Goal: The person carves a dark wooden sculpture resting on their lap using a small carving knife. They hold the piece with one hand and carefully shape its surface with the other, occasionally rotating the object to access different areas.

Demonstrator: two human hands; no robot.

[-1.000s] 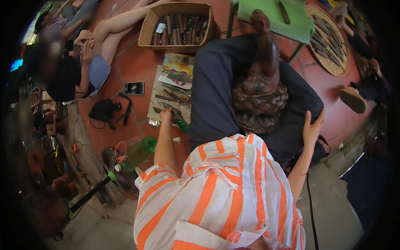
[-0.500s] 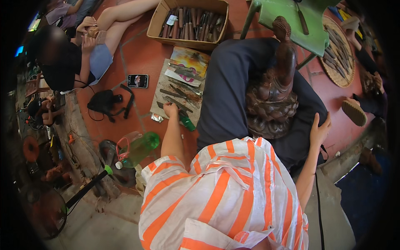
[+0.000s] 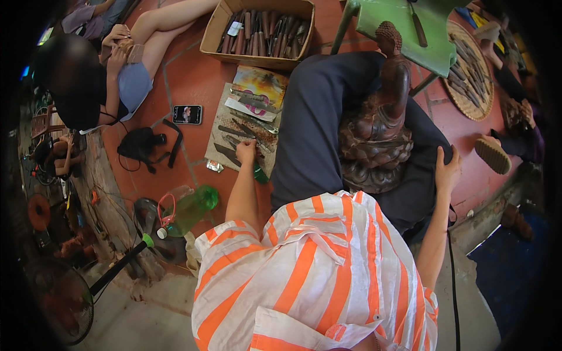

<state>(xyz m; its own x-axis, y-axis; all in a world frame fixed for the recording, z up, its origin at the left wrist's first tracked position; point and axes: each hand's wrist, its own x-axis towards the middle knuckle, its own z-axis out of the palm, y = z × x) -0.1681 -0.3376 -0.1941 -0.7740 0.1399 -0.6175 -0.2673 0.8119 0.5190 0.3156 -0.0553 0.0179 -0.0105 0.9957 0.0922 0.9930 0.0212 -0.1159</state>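
A dark carved wooden statue (image 3: 377,134) stands between my legs, against my dark trousers (image 3: 310,128). My left hand (image 3: 246,152) reaches down onto carving tools (image 3: 231,131) lying on a grey mat (image 3: 218,117) on the red tile floor. Its fingers are curled over the tools, and I cannot tell whether it grips one. A small green object (image 3: 260,174) lies just beside that wrist. My right hand (image 3: 448,169) rests flat on my right knee with the fingers spread, holding nothing.
A cardboard box (image 3: 213,29) full of chisels stands behind the mat. A green stool (image 3: 404,23) and a round woven tray (image 3: 468,70) of tools are at the back right. A phone (image 3: 187,114), black bag (image 3: 140,146) and green bottle (image 3: 190,210) lie left. Another person (image 3: 134,82) sits at left.
The view has tipped slightly. My left hand has stayed at the tools on the mat, shifting only a little. My right hand has stayed on the knee.
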